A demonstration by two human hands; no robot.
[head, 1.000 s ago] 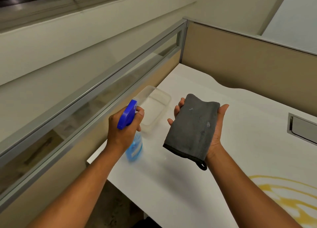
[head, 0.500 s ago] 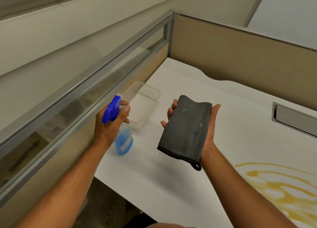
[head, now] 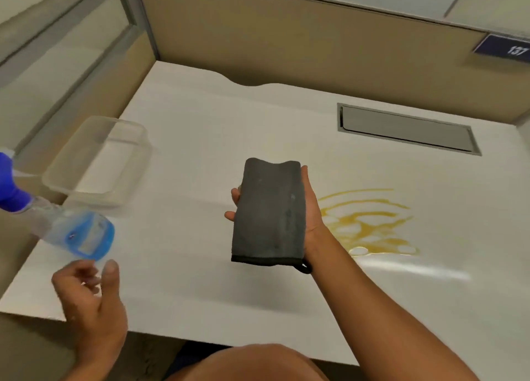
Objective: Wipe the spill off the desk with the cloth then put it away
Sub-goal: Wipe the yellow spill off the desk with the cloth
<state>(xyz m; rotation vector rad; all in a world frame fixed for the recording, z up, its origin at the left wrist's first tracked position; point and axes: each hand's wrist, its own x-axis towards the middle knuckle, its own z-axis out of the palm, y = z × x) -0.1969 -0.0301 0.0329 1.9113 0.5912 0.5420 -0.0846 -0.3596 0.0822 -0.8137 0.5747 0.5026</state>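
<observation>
A folded dark grey cloth rests flat on the upturned palm of my right hand, held above the white desk. Just right of that hand, a yellow spill spreads in streaks across the desk. My left hand hovers near the desk's front left edge, fingers apart and holding nothing. The spray bottle, blue-headed with blue liquid, stands tilted on the desk just beyond it.
A clear plastic container sits at the desk's left side by the glass partition. A grey cable hatch is set into the desk at the back right. Beige partition walls close off the back.
My left hand has let go of the spray bottle and pulled back toward me. The view has swung right and down, bringing the whole spill into sight. The cloth stays on my right palm.
</observation>
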